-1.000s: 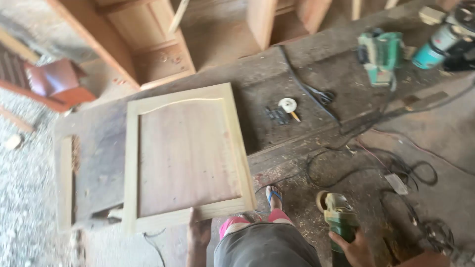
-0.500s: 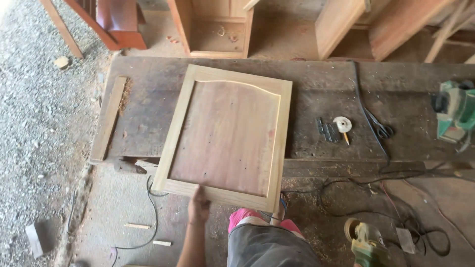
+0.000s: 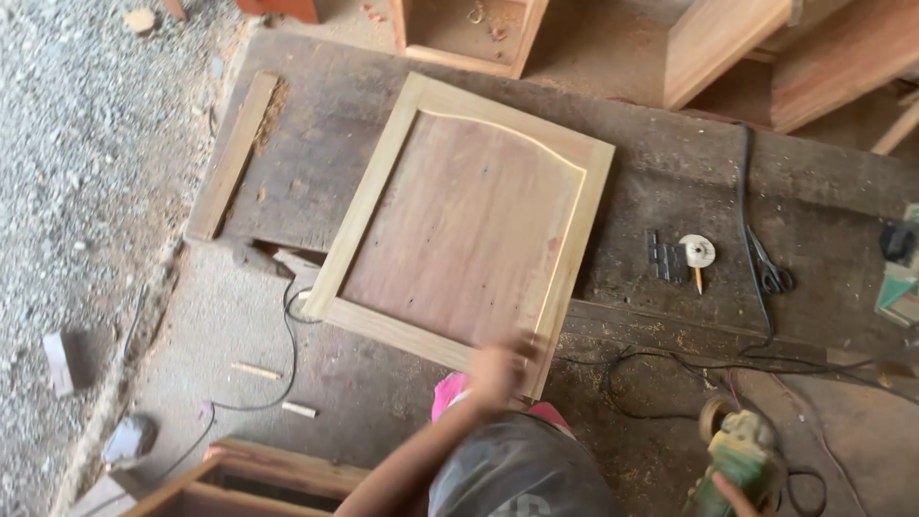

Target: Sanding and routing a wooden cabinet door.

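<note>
One left hand [image 3: 498,369], its blurred grip seemingly closed on the near edge of the door panel [image 3: 464,225], could tip it off the table [image 3: 670,182] while the right hand [image 3: 732,493] holds the green sander [image 3: 742,460]

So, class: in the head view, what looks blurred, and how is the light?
Head view: the left hand on the door panel is motion-smeared; the right hand on the green sander is cut off by the frame; light is soft and even, without glare.
</note>
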